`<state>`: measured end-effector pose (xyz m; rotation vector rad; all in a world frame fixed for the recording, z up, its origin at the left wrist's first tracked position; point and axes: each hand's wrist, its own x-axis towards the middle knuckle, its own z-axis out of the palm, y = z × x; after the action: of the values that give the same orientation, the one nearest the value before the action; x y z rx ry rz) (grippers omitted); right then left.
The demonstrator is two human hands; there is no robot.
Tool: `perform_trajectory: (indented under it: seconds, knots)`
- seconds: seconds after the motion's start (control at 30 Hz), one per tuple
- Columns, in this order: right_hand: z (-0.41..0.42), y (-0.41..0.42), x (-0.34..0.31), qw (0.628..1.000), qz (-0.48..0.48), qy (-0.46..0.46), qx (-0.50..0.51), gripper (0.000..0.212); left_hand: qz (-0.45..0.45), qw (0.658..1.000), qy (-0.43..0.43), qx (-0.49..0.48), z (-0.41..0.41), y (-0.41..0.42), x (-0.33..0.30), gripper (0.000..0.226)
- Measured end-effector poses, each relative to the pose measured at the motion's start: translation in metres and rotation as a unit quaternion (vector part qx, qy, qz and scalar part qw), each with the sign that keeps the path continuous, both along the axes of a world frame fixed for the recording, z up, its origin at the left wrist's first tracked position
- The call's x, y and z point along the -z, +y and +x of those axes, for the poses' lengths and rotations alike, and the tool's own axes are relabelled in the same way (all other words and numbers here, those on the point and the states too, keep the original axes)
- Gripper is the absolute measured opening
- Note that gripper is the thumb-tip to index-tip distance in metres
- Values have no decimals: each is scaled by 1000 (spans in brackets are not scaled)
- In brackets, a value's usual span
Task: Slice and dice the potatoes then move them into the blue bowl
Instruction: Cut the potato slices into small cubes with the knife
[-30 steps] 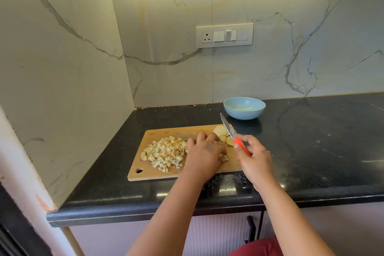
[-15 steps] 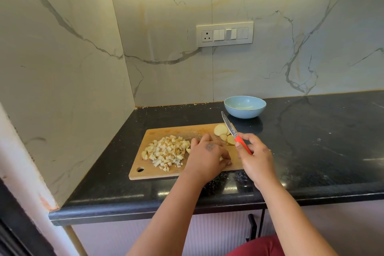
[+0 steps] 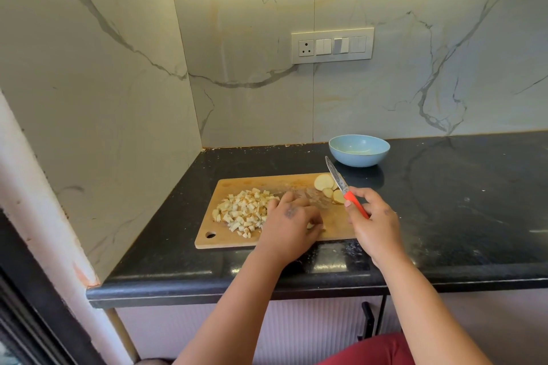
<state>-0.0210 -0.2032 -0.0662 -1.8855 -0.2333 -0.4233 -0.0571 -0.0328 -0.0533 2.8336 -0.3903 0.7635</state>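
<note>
A wooden cutting board (image 3: 225, 238) lies on the black counter. A heap of diced potato (image 3: 241, 210) covers its left half. A few round potato slices (image 3: 324, 182) lie at its far right corner. My left hand (image 3: 292, 222) lies palm down on the board's middle, right of the heap, with small potato pieces showing at its fingertips. My right hand (image 3: 370, 222) grips the orange handle of a small knife (image 3: 336, 176), blade raised and pointing away over the slices. The blue bowl (image 3: 358, 154) stands behind the board and looks empty.
Marble walls close the counter on the left and at the back, where a switch panel (image 3: 332, 45) is mounted. The black counter (image 3: 459, 201) stretches to the right of the board. Its front edge runs just below my wrists.
My left hand has slid slightly left toward the diced heap, over loose pieces. My right hand and the knife have barely moved.
</note>
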Motion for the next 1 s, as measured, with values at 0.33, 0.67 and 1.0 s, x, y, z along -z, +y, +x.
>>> perform_trajectory:
  seconds: [0.33, 0.67, 1.0]
  knots:
    - [-1, 1, -1, 1000, 0, 9, 3, 17, -17, 999, 33, 12, 5, 0, -15, 21]
    - [-1, 1, -2, 1000, -1, 8, -1, 17, 85, 995, 58, 12, 6, -6, -16, 17]
    - [-3, -1, -1, 1000, -16, 2, -8, 18, -63, 992, 35, -100, 8, 59, -42, 11]
